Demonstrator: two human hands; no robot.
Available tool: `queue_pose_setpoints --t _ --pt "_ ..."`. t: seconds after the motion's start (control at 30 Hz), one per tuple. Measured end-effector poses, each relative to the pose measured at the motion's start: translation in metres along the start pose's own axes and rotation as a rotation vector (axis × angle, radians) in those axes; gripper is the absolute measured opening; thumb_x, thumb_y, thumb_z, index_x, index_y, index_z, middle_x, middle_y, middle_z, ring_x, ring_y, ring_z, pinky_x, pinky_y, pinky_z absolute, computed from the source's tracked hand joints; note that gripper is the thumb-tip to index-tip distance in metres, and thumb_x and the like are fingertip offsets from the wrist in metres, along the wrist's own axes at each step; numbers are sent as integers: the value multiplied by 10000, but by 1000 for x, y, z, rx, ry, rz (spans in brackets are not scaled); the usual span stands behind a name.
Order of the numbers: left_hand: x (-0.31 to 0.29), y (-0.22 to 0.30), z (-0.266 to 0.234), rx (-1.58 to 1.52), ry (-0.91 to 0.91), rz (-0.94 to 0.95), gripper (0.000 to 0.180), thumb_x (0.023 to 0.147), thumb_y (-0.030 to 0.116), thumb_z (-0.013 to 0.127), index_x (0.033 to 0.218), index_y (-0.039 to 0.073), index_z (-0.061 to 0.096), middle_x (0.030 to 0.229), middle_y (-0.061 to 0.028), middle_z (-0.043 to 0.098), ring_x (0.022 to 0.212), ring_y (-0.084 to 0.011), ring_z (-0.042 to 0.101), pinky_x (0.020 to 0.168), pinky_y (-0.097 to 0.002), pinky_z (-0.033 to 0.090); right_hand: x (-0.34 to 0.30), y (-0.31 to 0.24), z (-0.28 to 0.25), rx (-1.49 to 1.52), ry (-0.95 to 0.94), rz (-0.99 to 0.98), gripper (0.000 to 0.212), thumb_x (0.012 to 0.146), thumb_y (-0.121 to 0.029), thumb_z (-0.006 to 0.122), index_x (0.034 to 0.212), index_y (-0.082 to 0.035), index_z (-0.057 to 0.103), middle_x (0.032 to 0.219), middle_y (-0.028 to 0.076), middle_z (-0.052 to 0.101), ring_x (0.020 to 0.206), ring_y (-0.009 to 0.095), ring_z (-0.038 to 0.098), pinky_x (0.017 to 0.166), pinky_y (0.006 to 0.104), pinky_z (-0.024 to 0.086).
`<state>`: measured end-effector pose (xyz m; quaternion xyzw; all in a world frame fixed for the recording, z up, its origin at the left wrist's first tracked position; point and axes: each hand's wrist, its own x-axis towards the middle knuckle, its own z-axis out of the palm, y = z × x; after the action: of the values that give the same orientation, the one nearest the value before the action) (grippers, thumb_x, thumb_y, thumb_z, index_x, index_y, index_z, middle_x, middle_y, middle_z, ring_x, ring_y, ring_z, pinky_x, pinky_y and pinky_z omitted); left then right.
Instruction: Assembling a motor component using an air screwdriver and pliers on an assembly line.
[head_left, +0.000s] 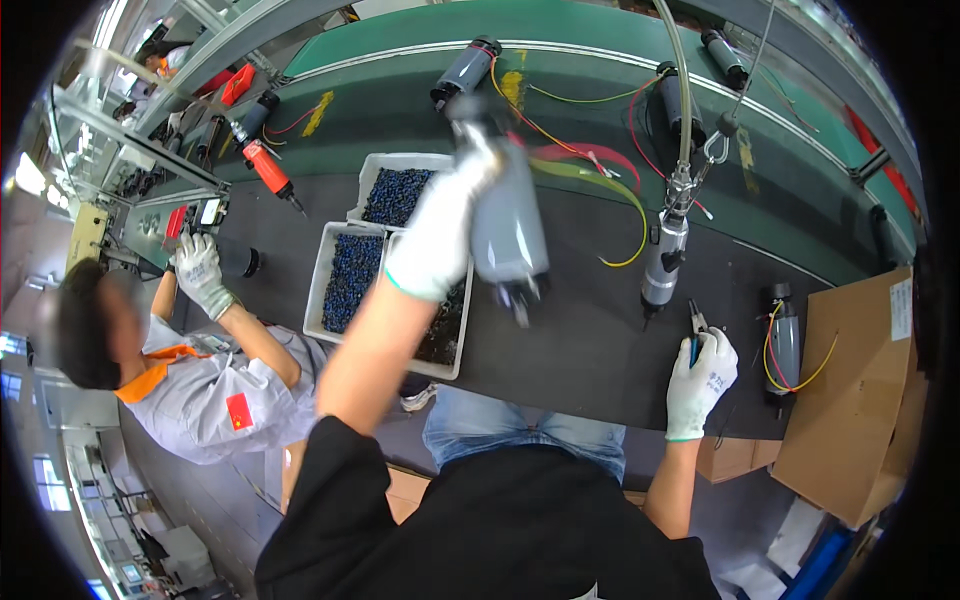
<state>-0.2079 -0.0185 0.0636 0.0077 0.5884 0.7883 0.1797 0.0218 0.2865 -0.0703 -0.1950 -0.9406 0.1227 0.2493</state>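
Observation:
My left hand (437, 237), in a white glove, is closed round the upper end of a grey cylindrical motor (510, 225). Motion blurs both of them above the dark bench. Red and yellow-green wires trail from the motor's top to the right. At the right of the bench, my gloved right hand (702, 383) grips pliers (697, 318) with blue handles, jaws pointing away from me. Just beyond that hand hangs a silver air screwdriver (664, 265), bit downward. To its right another grey motor (785, 345) lies with red and yellow wires across it.
White bins (313, 290) of small dark parts stand left of the motor. A green conveyor (590, 75) carries several motors along the far side. An orange screwdriver (265, 168) hangs far left. A co-worker (210, 380) works there. A cardboard box (845, 390) stands at right.

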Motion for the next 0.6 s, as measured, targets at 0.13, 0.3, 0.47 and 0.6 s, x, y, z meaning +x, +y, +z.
queue_pose_setpoints --t 0.13,0.3,0.47,0.6 --pt "131 80 -70 314 161 41 579 980 520 713 1215 -9 702 988 -98 746 897 -200 732 808 -352 596 0 8 12 -47 29 -13 263 900 -80 753 1111 26 636 1268 217 645 1195 408 596 1062 520 453" --pt "302 138 -258 1551 234 137 617 875 502 789 1257 24 719 1086 -181 769 928 -324 757 817 -440 592 -1 4 12 -7 27 39 294 866 -50 755 1113 10 608 1338 209 618 1288 433 546 1134 546 397" --pt "362 97 -275 2022 491 14 802 886 654 687 1369 14 684 1327 -305 691 1169 -459 700 1012 -516 555 4 5 4 -26 -80 111 316 843 -30 749 1118 2 596 1350 204 605 1296 448 530 1155 571 377" --pt "409 86 -212 2038 278 315 911 887 734 646 1425 -1 642 1418 -313 637 1300 -447 638 1120 -498 498 7 1 4 -31 -43 105 345 821 23 730 1141 -5 603 1339 203 610 1299 441 541 1144 558 392"
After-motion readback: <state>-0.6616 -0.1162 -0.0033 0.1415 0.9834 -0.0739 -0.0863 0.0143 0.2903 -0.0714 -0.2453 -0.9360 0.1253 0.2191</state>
